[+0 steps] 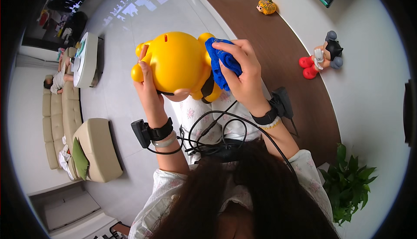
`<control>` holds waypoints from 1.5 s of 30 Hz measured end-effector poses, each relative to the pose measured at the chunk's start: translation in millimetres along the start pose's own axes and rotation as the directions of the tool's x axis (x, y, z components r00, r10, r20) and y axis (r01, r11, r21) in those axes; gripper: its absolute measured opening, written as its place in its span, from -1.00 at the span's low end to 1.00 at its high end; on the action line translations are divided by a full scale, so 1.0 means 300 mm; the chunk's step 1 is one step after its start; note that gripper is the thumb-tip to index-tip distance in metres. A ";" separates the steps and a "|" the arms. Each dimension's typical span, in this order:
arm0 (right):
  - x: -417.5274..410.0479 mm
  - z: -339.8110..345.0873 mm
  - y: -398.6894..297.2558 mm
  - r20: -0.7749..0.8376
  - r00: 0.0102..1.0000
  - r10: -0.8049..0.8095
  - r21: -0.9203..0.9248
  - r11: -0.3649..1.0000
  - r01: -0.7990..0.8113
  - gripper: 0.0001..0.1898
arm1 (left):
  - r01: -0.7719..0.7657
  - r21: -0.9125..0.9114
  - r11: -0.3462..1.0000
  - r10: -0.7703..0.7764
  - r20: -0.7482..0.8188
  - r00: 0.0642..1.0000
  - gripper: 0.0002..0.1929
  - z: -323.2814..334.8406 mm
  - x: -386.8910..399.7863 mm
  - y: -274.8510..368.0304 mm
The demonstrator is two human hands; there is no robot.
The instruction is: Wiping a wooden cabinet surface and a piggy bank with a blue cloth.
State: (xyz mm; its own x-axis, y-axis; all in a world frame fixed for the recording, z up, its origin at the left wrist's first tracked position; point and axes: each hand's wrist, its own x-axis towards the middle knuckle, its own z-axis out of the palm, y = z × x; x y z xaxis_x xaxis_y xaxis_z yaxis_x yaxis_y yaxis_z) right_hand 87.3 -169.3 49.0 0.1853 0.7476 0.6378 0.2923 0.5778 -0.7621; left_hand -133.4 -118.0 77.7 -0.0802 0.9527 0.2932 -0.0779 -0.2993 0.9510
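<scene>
A glossy yellow figurine (180,61) with a coin slot in its round head is raised in front of me, above my lap. My left hand (150,87) grips it from the left side, thumb up beside a small yellow knob. In my right hand (241,69) is a bunched blue cloth (224,61), pressed against the figurine's right side near a rounded yellow part. Fingers and thumb pinch the cloth. Black straps with small box-shaped devices are on both wrists, and black cables loop between them over my lap.
On the right, a brown wooden ledge (290,86) carries a yellow hedgehog-like ornament (266,7) and a figurine with red boots (325,55). A leafy potted plant (348,180) stands lower right. Across the tiled floor are a white coffee table (86,73) and a beige sofa (52,115) with a person on it.
</scene>
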 end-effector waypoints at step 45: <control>-0.019 -0.035 -0.027 -0.020 0.964 0.265 0.135 0.956 -0.260 -0.75 | -0.005 0.010 1.000 0.005 -0.048 0.999 -0.44 -0.063 0.006 -0.025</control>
State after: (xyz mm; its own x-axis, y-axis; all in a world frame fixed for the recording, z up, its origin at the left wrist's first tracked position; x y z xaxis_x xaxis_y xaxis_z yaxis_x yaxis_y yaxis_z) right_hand 93.8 -181.7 52.8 0.2751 0.8670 0.4155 0.1044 0.4026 -0.9094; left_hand -151.6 -115.2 69.3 -0.1286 0.9474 0.2929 -0.0679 -0.3031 0.9505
